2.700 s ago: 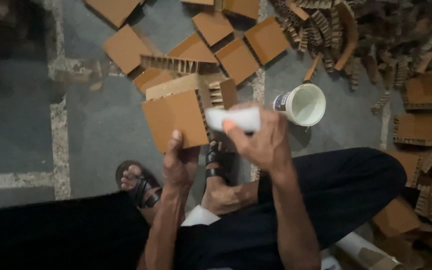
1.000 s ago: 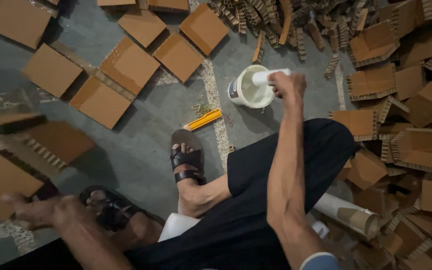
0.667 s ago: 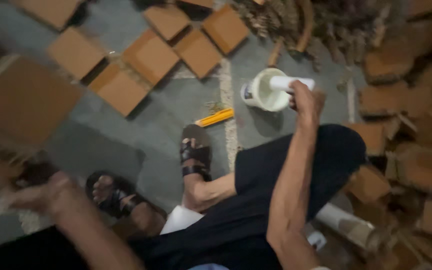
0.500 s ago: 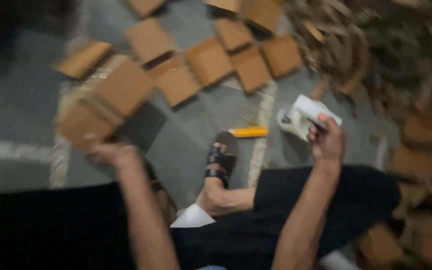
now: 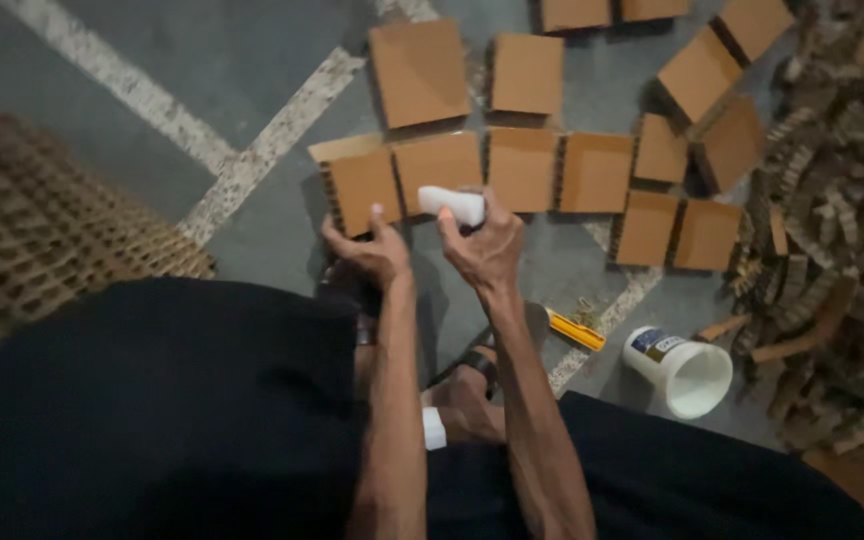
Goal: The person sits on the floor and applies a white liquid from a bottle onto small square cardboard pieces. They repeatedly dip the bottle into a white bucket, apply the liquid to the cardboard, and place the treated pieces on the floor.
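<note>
My left hand (image 5: 370, 250) grips the near edge of a brown cardboard block (image 5: 357, 182) resting on the grey floor at the left end of a row of similar blocks (image 5: 522, 168). My right hand (image 5: 484, 248) is closed around a white cylindrical applicator (image 5: 452, 205), held just over the row beside the left hand. A white tub (image 5: 680, 370) lies tilted on the floor to the right of my right forearm, its open mouth showing white inside.
Several more cardboard blocks (image 5: 697, 75) lie farther out. A heap of corrugated cardboard strips (image 5: 832, 200) fills the right side. Honeycomb cardboard sheet (image 5: 42, 240) lies at left. A yellow cutter (image 5: 574, 330) sits by my sandalled foot (image 5: 467, 375). Pale lines (image 5: 252, 170) cross the floor.
The view has swung left. My left hand set the cardboard block down at the end of the row. My right hand left the white tub and brought the applicator over to the block.
</note>
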